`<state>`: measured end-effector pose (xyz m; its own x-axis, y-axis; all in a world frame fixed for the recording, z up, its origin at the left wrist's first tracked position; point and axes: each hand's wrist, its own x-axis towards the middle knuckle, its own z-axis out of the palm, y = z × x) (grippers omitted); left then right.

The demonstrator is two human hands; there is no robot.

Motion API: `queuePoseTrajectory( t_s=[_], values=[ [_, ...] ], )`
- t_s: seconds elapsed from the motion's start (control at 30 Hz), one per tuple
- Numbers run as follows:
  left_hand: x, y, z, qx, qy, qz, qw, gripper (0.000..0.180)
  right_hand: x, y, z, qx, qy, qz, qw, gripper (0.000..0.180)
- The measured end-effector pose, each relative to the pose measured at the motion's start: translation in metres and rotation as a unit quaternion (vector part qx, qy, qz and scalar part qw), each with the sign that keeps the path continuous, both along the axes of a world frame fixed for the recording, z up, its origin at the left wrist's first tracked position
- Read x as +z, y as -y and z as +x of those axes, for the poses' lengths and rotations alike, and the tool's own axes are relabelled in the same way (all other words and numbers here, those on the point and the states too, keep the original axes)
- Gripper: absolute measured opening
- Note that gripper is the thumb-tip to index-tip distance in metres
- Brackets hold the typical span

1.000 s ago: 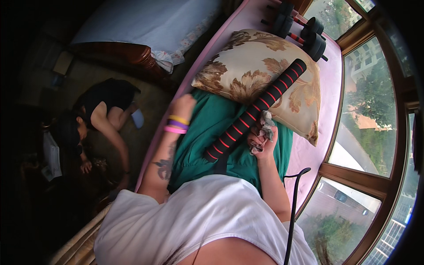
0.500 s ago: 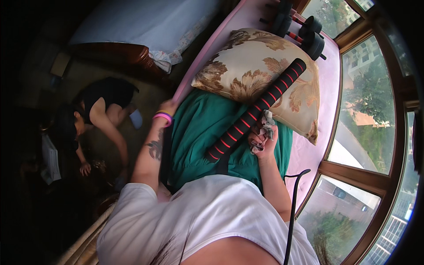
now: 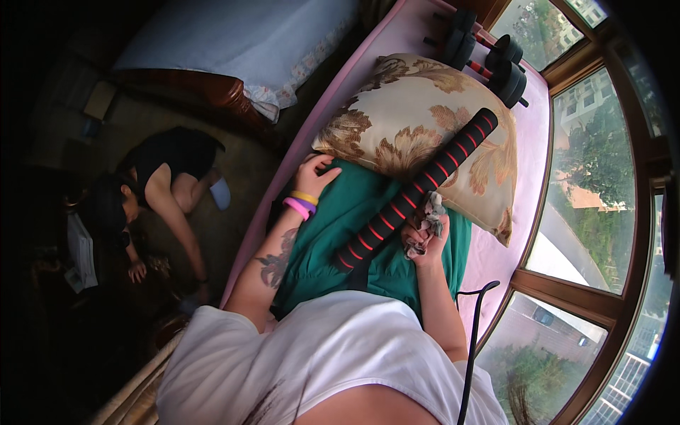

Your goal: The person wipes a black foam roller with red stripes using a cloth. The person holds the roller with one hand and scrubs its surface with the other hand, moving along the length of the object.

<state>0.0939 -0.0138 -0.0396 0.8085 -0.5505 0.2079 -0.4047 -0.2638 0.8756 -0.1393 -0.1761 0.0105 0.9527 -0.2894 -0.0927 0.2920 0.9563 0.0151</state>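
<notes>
Up on the pink window ledge (image 3: 528, 212), the person's right hand (image 3: 425, 241) is closed around a crumpled grey cloth (image 3: 427, 223), fingers curled tight on it, and the cloth is pressed against the side of a long black bar with red rings (image 3: 414, 191). That bar lies slantwise, its lower end over a green cloth (image 3: 333, 234) and its upper end propped on a beige cushion with a brown leaf pattern (image 3: 418, 120), which keeps it raised and lets the cloth get at its flank. The left hand (image 3: 315, 173) lies with fingers loosely spread and holds nothing; it rests where the green cloth meets the cushion, seemingly steadying the pile. Its wrist carries yellow and purple bands (image 3: 301, 203).

Farther along the ledge, beyond the cushion, sit black dumbbells with red handles (image 3: 489, 60), well apart from both hands. A dark cable (image 3: 471, 333) hangs by the ledge near the right forearm. Beside the ledge stands a bed with a pale cover (image 3: 241, 42). Down on the floor (image 3: 241, 163) another person in a black top (image 3: 152, 191) leans forward, one hand on the floor. Trees show outside the window (image 3: 602, 177).
</notes>
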Motion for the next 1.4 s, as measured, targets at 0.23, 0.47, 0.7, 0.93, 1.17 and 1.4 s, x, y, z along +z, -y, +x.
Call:
queuePoseTrajectory(
  t_s=[0.23,0.47,0.7,0.93,1.17,1.4],
  values=[
    [-0.014,0.018,0.009,0.079,0.089,0.075,0.99,0.018,0.0,0.001,-0.003,-0.023,-0.041,0.007,0.999,0.023],
    [-0.057,-0.123,0.107,0.237,0.067,0.294,0.924,0.033,0.001,0.001,-0.003,-0.028,-0.023,0.005,0.999,0.022],
    [-0.076,-0.214,0.128,0.255,0.022,0.459,0.851,0.073,0.003,0.001,-0.001,-0.012,0.007,0.009,1.0,0.022],
    [-0.04,-0.218,0.118,0.329,-0.429,-0.193,0.819,0.064,0.001,-0.003,0.003,0.004,-0.002,0.011,1.0,0.021],
    [0.08,-0.077,-0.077,-0.139,-0.131,-0.024,0.981,0.033,0.058,0.01,-0.003,-0.148,-0.301,-0.436,0.835,0.043],
    [0.092,-0.041,-0.139,-0.139,0.184,0.163,0.959,0.051,0.109,-0.037,0.02,-0.034,-0.304,-0.947,0.095,0.03]
  ],
)
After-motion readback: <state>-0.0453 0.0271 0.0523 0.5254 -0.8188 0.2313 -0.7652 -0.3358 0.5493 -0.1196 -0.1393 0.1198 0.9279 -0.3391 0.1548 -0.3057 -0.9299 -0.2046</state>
